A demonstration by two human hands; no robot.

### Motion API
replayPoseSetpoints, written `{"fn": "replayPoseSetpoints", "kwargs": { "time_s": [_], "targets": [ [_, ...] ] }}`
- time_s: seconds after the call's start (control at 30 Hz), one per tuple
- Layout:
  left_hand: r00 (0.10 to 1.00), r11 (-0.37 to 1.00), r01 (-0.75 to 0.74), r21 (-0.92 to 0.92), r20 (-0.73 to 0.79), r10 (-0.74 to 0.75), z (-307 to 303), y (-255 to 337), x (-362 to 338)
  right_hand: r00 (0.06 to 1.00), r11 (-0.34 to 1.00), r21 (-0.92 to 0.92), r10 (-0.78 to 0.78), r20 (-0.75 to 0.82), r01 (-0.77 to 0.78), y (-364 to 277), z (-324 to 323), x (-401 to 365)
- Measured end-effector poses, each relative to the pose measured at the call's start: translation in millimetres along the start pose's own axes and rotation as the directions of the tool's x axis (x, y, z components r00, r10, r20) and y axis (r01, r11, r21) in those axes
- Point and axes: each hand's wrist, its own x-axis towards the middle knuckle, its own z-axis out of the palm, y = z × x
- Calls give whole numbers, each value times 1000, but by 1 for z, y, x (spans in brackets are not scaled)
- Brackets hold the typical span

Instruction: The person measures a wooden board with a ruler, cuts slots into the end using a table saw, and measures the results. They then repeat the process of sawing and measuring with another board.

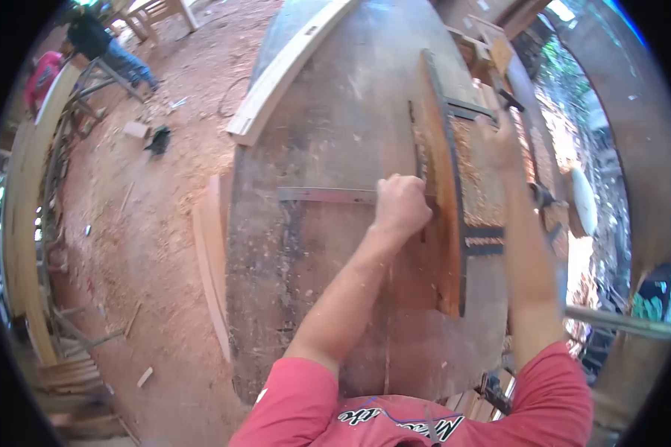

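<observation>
- Head view, left hand: fingers closed in a fist on the end of a flat metal strip. The strip lies across the surface and meets the upright board.
- Head view, right hand: blurred, at the board's far side. Finger state cannot be told.
- Judgement: the strip should sit flat and square against the board.

Single head view, fisheye, faces forward and down, close above workbench; dirt floor at left.
</observation>
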Motion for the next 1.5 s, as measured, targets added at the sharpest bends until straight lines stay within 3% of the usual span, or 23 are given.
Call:
{"fn": "replayPoseSetpoints", "kwargs": {
  "time_s": [0.13,0.2,0.27,0.37,0.43,0.57,0.63,0.7,0.73,0.87,0.93,0.97,1.0,1.03,1.07,1.13,1.17,1.2,1.27,1.33,1.37,1.43,1.5],
  "targets": [
    [992,992,-117,45,-49,119,5,-10,6,949,870,492,160,-271,-6,-60,-29,-153],
    [988,989,-151,12,-22,151,-5,-6,3,927,872,489,196,-321,-15,-77,-56,-224],
    [988,986,-154,-59,5,154,-22,0,-15,940,872,449,297,-166,-196,-92,-96,-283],
    [971,960,-239,-145,-51,234,-56,30,-56,896,807,531,405,-180,-258,-119,-135,-364],
    [991,861,34,-507,126,35,-98,73,-92,859,711,535,508,57,-456,-135,-160,-402],
    [986,668,-18,-744,96,134,-121,121,-137,766,533,650,631,121,-541,-161,-177,-451],
    [998,372,-38,-927,-15,66,-133,144,-139,680,397,785,732,42,-476,-179,-181,-460],
    [998,265,-19,-964,-1,66,-127,148,-154,602,-110,963,762,240,-245,-186,-188,-467],
    [1000,159,16,-987,18,7,-121,144,-164,650,-122,966,719,245,-229,-183,-188,-470],
    [961,-84,272,-959,266,71,-91,130,-243,765,206,970,643,-34,-130,-206,-190,-451],
    [925,-100,380,-919,379,29,-72,108,-287,754,224,973,648,-108,-53,-214,-184,-443],
    [891,52,400,-915,401,213,-48,63,-305,754,237,971,641,-143,-18,-216,-182,-443],
    [826,181,470,-864,502,256,-45,50,-316,743,438,897,618,-257,-54,-209,-172,-449],
    [748,314,512,-799,595,294,-41,37,-327,723,458,888,621,-303,-21,-214,-181,-453],
    [665,420,618,-665,727,172,-64,49,-335,734,443,892,576,-360,90,-224,-195,-454],
    [795,644,235,-728,525,304,-85,45,-328,704,536,783,422,-571,314,-237,-244,-450],
    [887,785,-218,-580,217,407,-73,2,-296,614,614,741,482,-625,272,-238,-285,-451],
    [818,786,-571,-236,-79,570,-68,-33,-251,429,804,543,414,-803,240,-231,-353,-448],
    [955,929,-287,-236,12,298,-108,-35,-223,295,926,351,299,-907,139,-205,-418,-426],
    [856,864,-425,269,-193,480,-79,-129,-182,279,951,308,295,-914,3,-180,-466,-404],
    [851,866,-422,267,-213,480,-80,-124,-183,320,961,276,271,-908,-31,-168,-485,-391],
    [935,931,-161,329,-250,250,-82,-117,-193,368,942,325,334,-868,-88,-162,-513,-369],
    [944,949,-138,285,-252,213,-82,-113,-191,358,937,343,342,-869,-61,-161,-526,-353]
  ]
}}
